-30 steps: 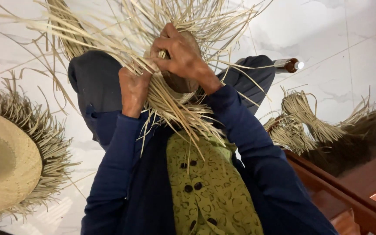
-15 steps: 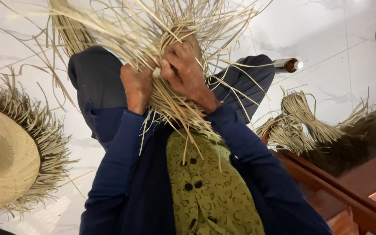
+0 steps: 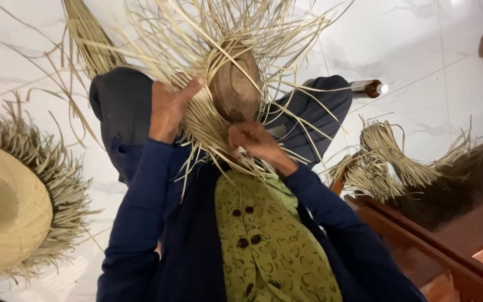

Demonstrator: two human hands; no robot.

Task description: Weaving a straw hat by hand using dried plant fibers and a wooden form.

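- My left hand (image 3: pixel 169 109) grip closed on straw weave (image 3: pixel 208 126), frame centre, over wooden block (image 3: pixel 235 84).
- My right hand (image 3: pixel 255 142) pinches loose strands (image 3: pixel 241 162) below it.
- Best keep strands taut, flat against block.

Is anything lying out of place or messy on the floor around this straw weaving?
One thing: a brown bottle lies tipped on its side on the white floor, though nothing appears spilled. The loose strands bristling from the straw weave in both hands and from the finished hat are simply untrimmed ends.

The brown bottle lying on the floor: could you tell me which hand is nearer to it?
Right. The right hand works the straw well short of the bottle; the left hand is farther off.
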